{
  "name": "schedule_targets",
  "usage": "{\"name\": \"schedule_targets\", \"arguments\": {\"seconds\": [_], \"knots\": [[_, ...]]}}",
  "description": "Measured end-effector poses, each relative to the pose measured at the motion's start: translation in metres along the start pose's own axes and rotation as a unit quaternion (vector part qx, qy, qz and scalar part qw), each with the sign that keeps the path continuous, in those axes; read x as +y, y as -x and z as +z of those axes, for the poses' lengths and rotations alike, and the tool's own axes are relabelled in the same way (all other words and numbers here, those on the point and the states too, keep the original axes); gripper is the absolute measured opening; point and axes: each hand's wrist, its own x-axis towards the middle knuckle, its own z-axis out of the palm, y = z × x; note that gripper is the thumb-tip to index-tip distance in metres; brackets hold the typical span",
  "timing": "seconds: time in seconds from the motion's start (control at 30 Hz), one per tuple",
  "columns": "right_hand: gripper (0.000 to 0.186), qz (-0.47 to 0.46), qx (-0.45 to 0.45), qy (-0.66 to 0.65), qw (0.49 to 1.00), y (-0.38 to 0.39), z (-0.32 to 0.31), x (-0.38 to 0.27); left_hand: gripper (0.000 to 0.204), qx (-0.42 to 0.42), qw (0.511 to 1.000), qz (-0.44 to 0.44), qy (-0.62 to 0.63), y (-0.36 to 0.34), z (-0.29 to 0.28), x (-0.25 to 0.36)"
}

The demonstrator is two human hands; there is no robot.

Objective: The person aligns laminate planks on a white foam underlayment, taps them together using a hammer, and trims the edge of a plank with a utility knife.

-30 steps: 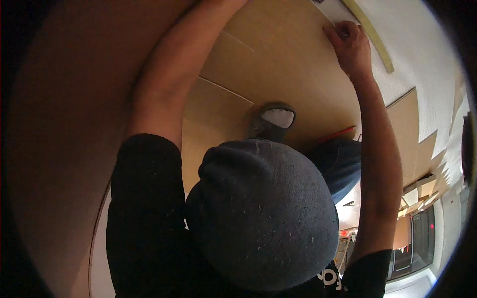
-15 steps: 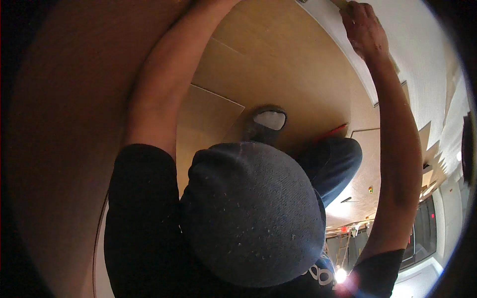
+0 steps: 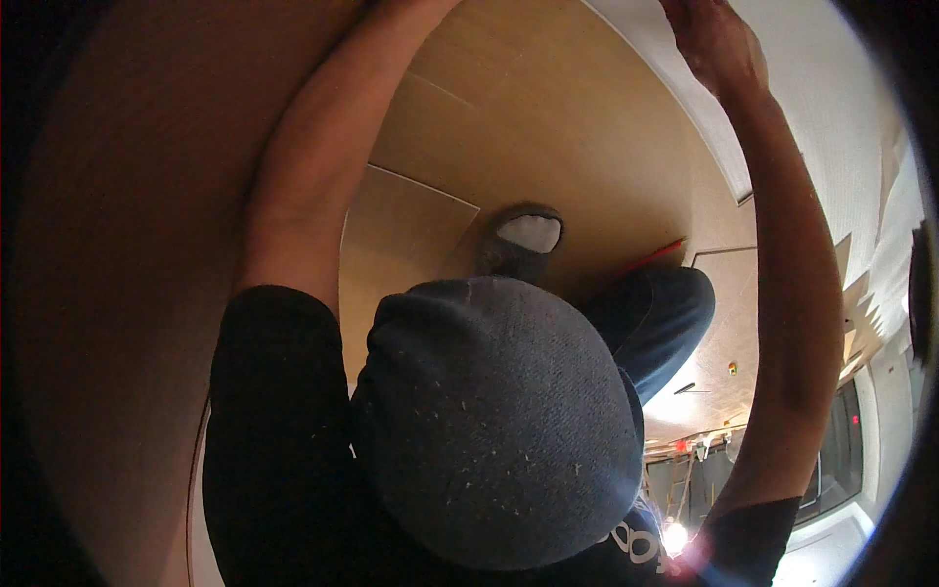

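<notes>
My left hand [image 3: 430, 8] is cut off by the top edge, its fingers out of view, beside a dark brown surface [image 3: 147, 196]. My right hand [image 3: 719, 49] is raised at the top right, next to a white band [image 3: 646, 39] bordering a wide tan wooden panel [image 3: 558, 117]; its fingertips are cropped and what they touch is hidden. Among the tan boards are my shoe with a white patch [image 3: 528, 232], a bent leg in blue jeans [image 3: 655, 323] and a thin red item [image 3: 655, 254]. A large rounded grey knit shape [image 3: 499, 421] fills the lower middle.
Off to the right are a pale wall [image 3: 822, 88], stacked board pieces [image 3: 851, 313] and a dark window [image 3: 836, 440]. Behind me at the lower right are a ladder [image 3: 675, 479], a bright lamp [image 3: 675, 536] and small scattered items, one yellow [image 3: 732, 368].
My right hand has moved up and a little to the right, its fingers now leaving the frame, and the yellowish strip beside it is out of sight. My left arm has shifted slightly left.
</notes>
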Motion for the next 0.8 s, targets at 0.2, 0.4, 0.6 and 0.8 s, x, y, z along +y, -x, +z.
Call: {"name": "schedule_targets", "arguments": {"seconds": [0.2, 0.4, 0.6, 0.8], "knots": [[0.019, -0.055, 0.028, -0.053, 0.997, 0.005, 0.001, -0.013, 0.033, -0.078, 0.992, -0.09, 0.047, 0.011, -0.008, 0.003], [0.021, -0.027, 0.002, -0.043, 0.999, 0.002, -0.002, -0.022, 0.035, -0.099, 0.989, -0.107, 0.037, 0.002, -0.017, 0.005], [0.02, 0.009, -0.001, -0.028, 1.0, 0.003, 0.001, -0.022, 0.036, -0.098, 0.988, -0.109, 0.047, 0.004, -0.014, 0.006], [0.02, 0.017, 0.004, -0.044, 0.999, 0.004, 0.001, -0.028, 0.038, -0.107, 0.985, -0.123, 0.048, 0.004, -0.016, 0.009]]}}
